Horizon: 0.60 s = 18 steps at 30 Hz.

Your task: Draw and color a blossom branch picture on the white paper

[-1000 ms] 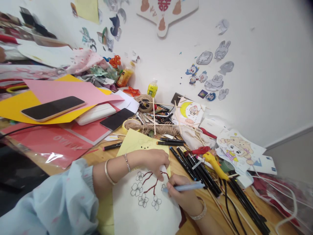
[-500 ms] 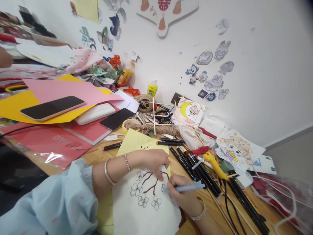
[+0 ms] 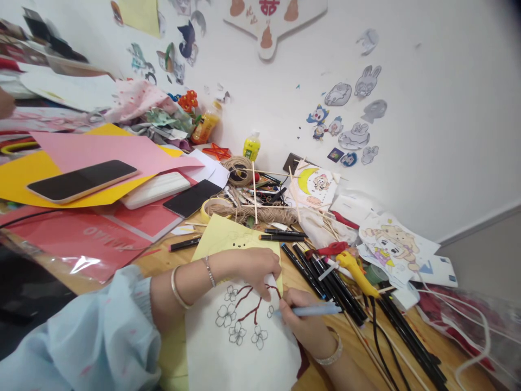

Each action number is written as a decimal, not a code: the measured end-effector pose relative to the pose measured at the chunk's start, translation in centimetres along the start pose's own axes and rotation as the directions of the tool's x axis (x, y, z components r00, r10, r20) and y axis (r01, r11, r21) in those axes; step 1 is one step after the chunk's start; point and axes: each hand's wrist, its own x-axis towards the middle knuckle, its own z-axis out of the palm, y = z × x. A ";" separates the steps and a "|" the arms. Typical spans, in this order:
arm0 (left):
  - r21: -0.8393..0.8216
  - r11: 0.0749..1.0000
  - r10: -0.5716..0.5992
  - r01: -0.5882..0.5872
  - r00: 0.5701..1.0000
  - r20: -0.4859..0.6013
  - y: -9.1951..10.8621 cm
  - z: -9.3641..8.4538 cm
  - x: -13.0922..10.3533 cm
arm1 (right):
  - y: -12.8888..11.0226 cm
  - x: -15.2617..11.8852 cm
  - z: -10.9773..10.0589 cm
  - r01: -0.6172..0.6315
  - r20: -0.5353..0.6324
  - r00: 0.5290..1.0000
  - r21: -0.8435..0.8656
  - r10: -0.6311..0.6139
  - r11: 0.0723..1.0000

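A white sheet (image 3: 240, 364) lies on the wooden table, drawn with dark red branches and several outlined flowers. Across its top edge rests my left hand (image 3: 258, 271), palm down with the fingers bent and close together, pressing on the paper. My right hand (image 3: 301, 320) is closed round a light blue pen (image 3: 315, 309), its tip at a small flower outline near the sheet's right side. Under the white sheet is a yellow sheet (image 3: 215, 233) with a faint face drawn on it.
Black markers (image 3: 305, 271) and a yellow glue gun (image 3: 358, 274) lie to the right. Twine (image 3: 268, 215), sticks and pens are piled behind. Phones (image 3: 81, 181) rest on coloured paper at the left. Part of another person's hand (image 3: 5, 103) shows at the far left edge.
The whole view has shifted slightly, so most things appear a little further left. Both hands keep nearly the same place on the paper.
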 end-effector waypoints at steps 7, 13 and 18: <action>-0.006 1.000 -0.003 0.003 1.000 0.024 0.2 -0.3 0.0 | -0.1 0.1 0.0 -0.065 -0.028 0.997 0.002 0.065 0.998; 0.002 1.000 0.005 -0.005 0.999 0.031 0.2 -0.3 0.0 | -0.1 0.2 0.0 -0.077 -0.017 0.997 -0.023 0.076 0.997; 0.009 1.000 -0.018 0.017 0.999 0.044 0.4 -0.5 0.0 | 0.0 0.2 0.1 -0.086 -0.046 0.995 0.007 0.086 0.996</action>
